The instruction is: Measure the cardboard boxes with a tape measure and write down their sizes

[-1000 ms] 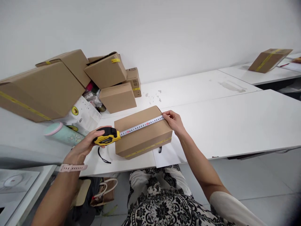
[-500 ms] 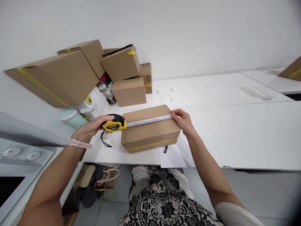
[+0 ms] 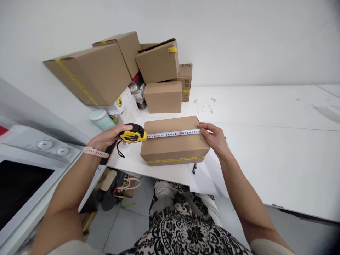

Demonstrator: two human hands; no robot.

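Lengthwise over the carton (image 3: 174, 147), left fingers (image 3: 123, 128) and right fingers (image 3: 208, 126) clamp the tape measure (image 3: 134, 134).

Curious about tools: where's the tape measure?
The tape measure is left of centre in the head view, in the left hand, at the left end of the central box.

on the blade (image 3: 170, 135) of the tape measure (image 3: 132, 133) we read single digits — upside down to us, rising right to left, restarting at 1 past each red-marked figure. the case carries what looks like an inverted 10; its smaller lettering is too fine for us. the white box (image 3: 130, 106) bears a barcode (image 3: 122, 113) — and we cannot make out the print on the back carton (image 3: 186, 73).
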